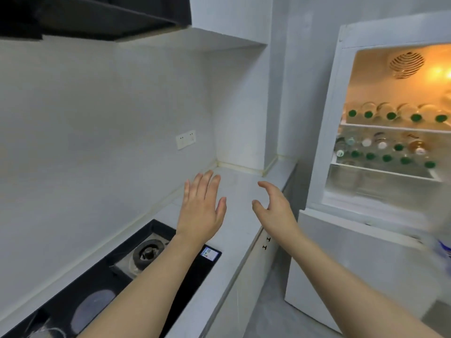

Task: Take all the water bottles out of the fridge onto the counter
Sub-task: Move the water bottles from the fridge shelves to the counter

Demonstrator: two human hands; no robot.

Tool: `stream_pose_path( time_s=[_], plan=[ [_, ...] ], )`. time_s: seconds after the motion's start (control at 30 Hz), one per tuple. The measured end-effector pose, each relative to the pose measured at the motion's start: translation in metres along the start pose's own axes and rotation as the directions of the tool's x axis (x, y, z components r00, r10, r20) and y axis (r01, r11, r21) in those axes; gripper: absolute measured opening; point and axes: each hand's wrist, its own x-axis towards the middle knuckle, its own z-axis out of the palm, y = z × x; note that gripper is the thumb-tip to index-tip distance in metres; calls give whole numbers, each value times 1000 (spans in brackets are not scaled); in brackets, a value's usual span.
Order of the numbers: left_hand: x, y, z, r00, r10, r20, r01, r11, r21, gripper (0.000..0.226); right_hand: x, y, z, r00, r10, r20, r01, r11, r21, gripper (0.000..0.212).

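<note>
The white fridge (324, 132) stands at the right with its upper compartment lit from inside. Several clear water bottles with green caps (391, 115) lie in a row on its upper shelf. More bottles (386, 157), with green and white caps, fill the shelf below. The pale counter (241, 191) runs from the hob to the corner beside the fridge. My left hand (203, 213) hovers over the counter with straight fingers and holds nothing. My right hand (274, 211) hovers beside it, fingers loosely curved and empty. Both hands are well left of the fridge opening.
A black gas hob (146, 252) is set into the counter at lower left, under a dark range hood (92, 18). A wall socket (186, 139) sits on the back wall. White cabinet doors with small knobs (266, 242) lie below the counter. A blurred white object (441, 242) shows at the right edge.
</note>
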Motion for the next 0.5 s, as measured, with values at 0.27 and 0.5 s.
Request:
stream_pose_path(
  time_s=[0.27, 0.5],
  plan=[
    [118, 26, 100, 997, 81, -14, -82, 990, -119, 53, 105, 77, -32, 991, 91, -100, -97, 993, -63, 51],
    [218, 49, 163, 988, 150, -30, -153, 973, -176, 57, 190, 116, -65, 975, 109, -191, -131, 985, -108, 50]
  ],
)
